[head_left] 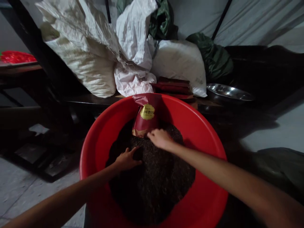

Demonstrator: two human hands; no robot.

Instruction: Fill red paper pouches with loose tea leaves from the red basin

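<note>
A large red plastic basin (204,139) holds a heap of dark loose tea leaves (154,177). A dark red foil pouch (147,115) with a gold label stands at the far side of the heap. My right hand (160,138) is closed at the pouch's lower edge, gripping it there. My left hand (127,160) lies flat on the leaves with fingers spread, just left of the pouch's base.
Behind the basin, a low shelf carries white sacks (90,63), crumpled white paper bags (134,41), a stack of red pouches (172,85) and a steel bowl (228,93). Green bags (213,57) lie at the back. Grey floor (28,190) shows at left.
</note>
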